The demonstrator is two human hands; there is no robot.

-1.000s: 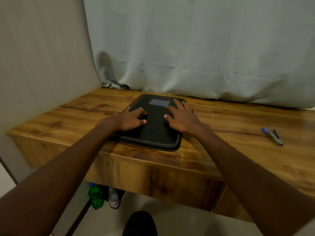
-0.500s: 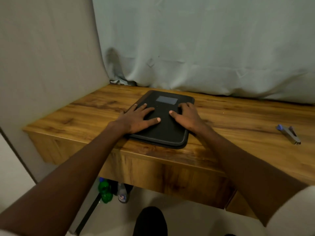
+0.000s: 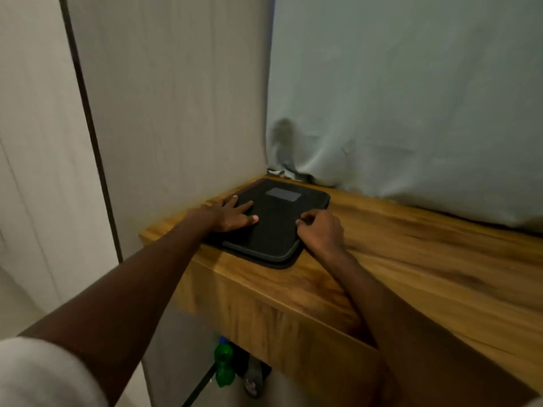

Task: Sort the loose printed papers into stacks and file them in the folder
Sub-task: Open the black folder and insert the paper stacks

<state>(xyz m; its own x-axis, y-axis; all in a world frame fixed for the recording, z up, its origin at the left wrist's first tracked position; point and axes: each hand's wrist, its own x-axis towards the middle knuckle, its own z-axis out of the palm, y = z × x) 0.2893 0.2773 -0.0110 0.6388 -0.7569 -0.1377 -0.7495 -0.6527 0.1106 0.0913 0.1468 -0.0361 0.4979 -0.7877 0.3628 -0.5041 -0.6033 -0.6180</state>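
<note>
My wooden desk [image 3: 411, 265] w/ a black zipped folder [image 3: 276, 227] lying flat at its far left corner, next to wall & curtain.

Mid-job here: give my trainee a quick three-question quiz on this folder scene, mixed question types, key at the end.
1. True or false: the black folder lies closed on the wooden desk.
2. Which hand lies flat on the folder? A) left hand B) right hand
3. Fill in: under the desk stands a green ____.

Key: 1 true; 2 A; 3 bottle.
</note>
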